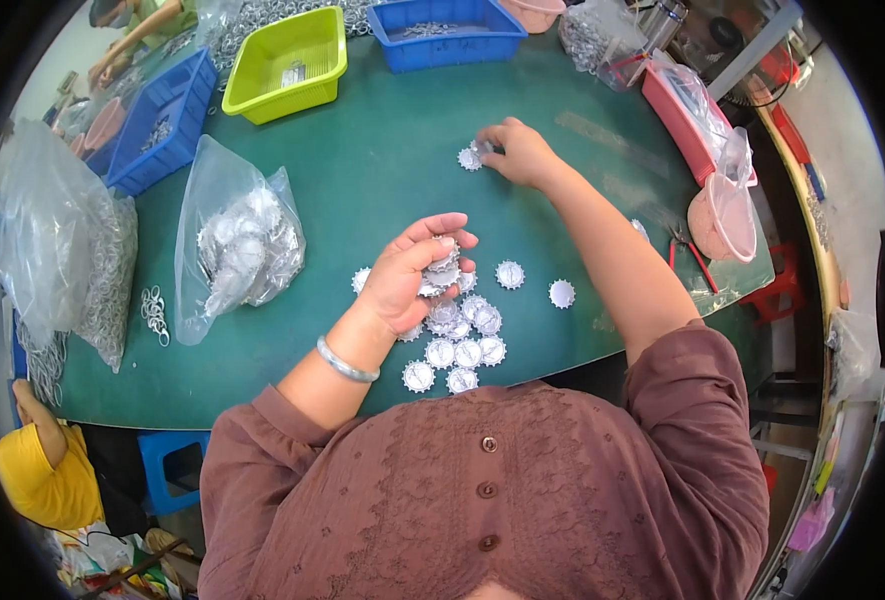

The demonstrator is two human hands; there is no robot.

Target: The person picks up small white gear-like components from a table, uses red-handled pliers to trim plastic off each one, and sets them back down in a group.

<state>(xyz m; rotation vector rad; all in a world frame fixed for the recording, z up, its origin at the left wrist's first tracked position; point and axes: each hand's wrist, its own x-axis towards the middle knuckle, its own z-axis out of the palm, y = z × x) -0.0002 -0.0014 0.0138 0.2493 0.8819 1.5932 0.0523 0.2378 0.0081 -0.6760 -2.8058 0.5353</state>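
While the right hand (520, 156) is extended, left hand (410, 272): closed round a stack of discs (441, 272) (toothed, silvery-white).
Right hand: fingers at a disc (469, 159) beyond the pile (468, 353); can't tell if pinched.
Pile: loose discs on the green table (382, 130), beside left hand, near the torso (487, 465).
Bag (200, 195): clear, holding discs, left of the pile.
Pliers (702, 268): red-handled, near table's right edge.

A silvery bangle (343, 367) accompanies the brown, embroidered, buttoned blouse (432, 490).
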